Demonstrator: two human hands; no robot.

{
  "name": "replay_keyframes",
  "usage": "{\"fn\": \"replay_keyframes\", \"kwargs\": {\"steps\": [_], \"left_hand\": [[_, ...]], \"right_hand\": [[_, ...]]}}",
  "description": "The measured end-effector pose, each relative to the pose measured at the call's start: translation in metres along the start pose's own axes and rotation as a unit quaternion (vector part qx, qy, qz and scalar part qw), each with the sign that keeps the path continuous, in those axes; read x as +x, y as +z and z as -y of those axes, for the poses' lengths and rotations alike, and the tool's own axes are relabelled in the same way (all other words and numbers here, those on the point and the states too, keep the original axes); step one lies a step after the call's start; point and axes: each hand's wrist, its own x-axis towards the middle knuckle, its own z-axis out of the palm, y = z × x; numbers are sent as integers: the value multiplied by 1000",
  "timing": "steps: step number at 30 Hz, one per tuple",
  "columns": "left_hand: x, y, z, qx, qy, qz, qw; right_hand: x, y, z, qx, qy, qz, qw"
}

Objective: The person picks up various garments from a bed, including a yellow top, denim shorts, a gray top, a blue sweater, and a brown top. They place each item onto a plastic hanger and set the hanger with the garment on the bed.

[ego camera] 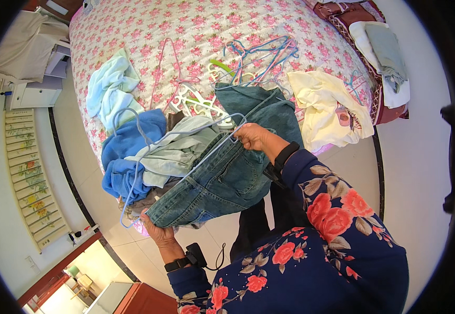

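Dark blue-green denim jeans (227, 176) are stretched by the waistband between my two hands. A light blue-grey hanger (207, 155) lies along that waistband, its hook pointing to the upper left. My left hand (158, 233) grips the near left corner of the waistband, close to one end of the hanger. At the other end, my right hand (253, 137) pinches the waistband and the hanger's corner together. One leg of the jeans spreads over the bed beyond my right hand. Behind the hanger lie a pale grey-green garment (176, 151) and a blue garment (143, 133).
A floral bedspread (200, 23) covers the bed. On it are tangled pink and blue hangers (264, 53), white-and-green hangers (198, 102), a pink hanger (172, 59), a cream printed shirt (325, 106) and a pale aqua cloth (113, 86). Folded garments (388, 51) rest at the right edge.
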Motion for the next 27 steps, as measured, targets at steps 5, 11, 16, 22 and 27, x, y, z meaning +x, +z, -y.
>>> {"fn": "replay_keyframes", "kwargs": {"steps": [5, 11, 16, 22, 27], "left_hand": [[-1, 11, 0, 40, 30, -10, 999], [3, 28, -3, 87, 65, 9, 994], [3, 56, -1, 125, 111, 19, 986], [3, 84, 7, 72, 84, 60, 992], [6, 101, 1, -13, -12, 151, 988]], "right_hand": [[-6, -12, 0, 22, -20, 64, 998], [-17, -26, 4, 6, -11, 75, 997], [-31, -28, 8, 6, -39, 2, 999], [-56, -19, 6, 106, -113, 33, 987], [-87, -31, 8, -99, -153, -19, 983]]}}
